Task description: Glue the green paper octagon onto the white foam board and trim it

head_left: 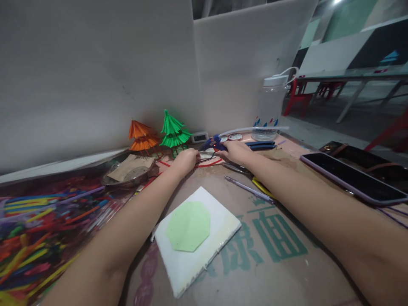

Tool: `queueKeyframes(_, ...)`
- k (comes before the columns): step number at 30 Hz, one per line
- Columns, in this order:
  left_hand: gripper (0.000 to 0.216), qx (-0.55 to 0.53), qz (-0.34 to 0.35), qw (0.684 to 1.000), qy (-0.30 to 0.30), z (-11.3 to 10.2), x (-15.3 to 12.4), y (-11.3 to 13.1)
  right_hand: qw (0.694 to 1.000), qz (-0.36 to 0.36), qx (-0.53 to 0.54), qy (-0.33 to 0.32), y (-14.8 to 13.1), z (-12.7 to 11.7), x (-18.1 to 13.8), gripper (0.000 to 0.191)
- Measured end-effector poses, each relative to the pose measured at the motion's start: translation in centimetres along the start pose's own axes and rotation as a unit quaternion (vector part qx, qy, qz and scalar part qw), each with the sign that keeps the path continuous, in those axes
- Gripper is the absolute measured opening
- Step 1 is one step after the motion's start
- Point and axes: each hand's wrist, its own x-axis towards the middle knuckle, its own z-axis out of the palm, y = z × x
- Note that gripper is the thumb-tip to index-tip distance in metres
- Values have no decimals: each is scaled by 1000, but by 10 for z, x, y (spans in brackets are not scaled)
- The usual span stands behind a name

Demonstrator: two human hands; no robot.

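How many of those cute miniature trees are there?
2: an orange miniature tree and, just to its right, a green miniature tree. No others show, though the arms hide some spots.

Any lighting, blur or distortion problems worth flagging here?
Head view: dim, grey overall, with a lamp glaring at top right; head view: craft strips at left look soft, the glue gun small and slightly blurred; head view: wide-angle stretch, the phone looking elongated toward the right edge.

Pale panels [95,76] ahead; red chairs [297,103] beside long table [347,78], right.
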Motion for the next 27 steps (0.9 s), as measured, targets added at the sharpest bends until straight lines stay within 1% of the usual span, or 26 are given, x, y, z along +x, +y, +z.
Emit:
queueKeyframes(3, 36, -78, -21, 996, 36, -6, -4, 1, 1000, -1, -3, 2, 1, 1, 1, 52)
queueKeyframes(6, 37, -172, -37, 982, 69, -13, -8, 6, 1000, -1, -3, 4, 1, 3, 2, 53)
queueKeyframes(9, 37, -258, -57, 962, 73, -20, -13, 11, 1000, 0, -2, 5, 2, 4, 3, 52)
queueKeyframes(12, 37, -293, -91, 950, 63, -29, -18, 13, 1000, 2, -1, 3, 2, 3, 2, 51)
queueKeyframes(14, 37, -282, -115, 951, 58, -38, -23, 12, 1000, 2, 0, 2, 2, 3, 1, 50)
queueKeyframes(16, 38, -250, -135, 957, 54, -47, -27, 11, 1000, 0, 0, 2, 2, 3, 1, 48)
queueKeyframes(20, 36, -136, -147, 979, 31, -58, -32, 14, 1000, -4, 2, 2, 1, 2, 1, 50)
queueKeyframes(23, 33, -44, -140, 989, -2, -54, -31, 17, 1000, -2, 4, 0, -1, 0, -1, 52)
queueKeyframes(27, 33, 39, -147, 988, -36, -41, -25, 21, 1000, 2, 4, -7, -3, -3, -4, 51)
